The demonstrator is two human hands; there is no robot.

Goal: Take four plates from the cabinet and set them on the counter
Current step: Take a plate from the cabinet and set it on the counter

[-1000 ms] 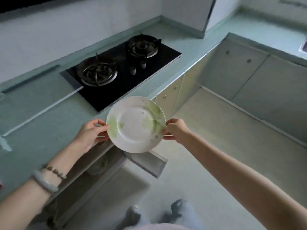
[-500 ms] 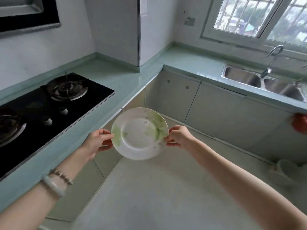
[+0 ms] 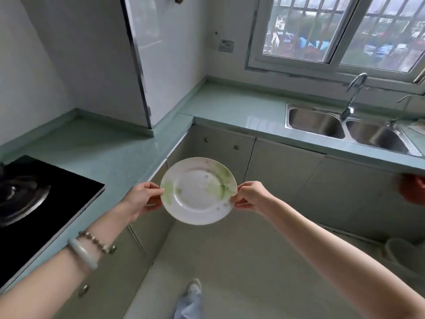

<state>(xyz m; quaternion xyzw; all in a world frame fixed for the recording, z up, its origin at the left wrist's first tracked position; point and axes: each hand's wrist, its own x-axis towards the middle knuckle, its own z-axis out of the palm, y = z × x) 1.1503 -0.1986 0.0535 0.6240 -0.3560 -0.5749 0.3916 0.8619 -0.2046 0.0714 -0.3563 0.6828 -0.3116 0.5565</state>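
A white plate point(image 3: 198, 191) with green leaf prints and small flowers hangs in the air in front of me, over the floor near the inner corner of the counter. My left hand point(image 3: 145, 197) pinches its left rim and my right hand point(image 3: 250, 195) pinches its right rim. The plate is held nearly level, tilted a little toward me. The pale green counter point(image 3: 119, 153) runs along the left and turns to the right under the window. Closed cabinet doors point(image 3: 220, 153) sit below it.
A black gas hob point(image 3: 34, 194) lies in the counter at the left. A double steel sink point(image 3: 345, 127) with a tap point(image 3: 353, 95) sits at the right under the window. A white wall column point(image 3: 138, 65) stands on the corner. A red object point(image 3: 412, 187) hangs at the right edge.
The view has swung right from the hob and an open lower cabinet toward the corner and sink. The plate, held in both hands throughout, has moved with it.
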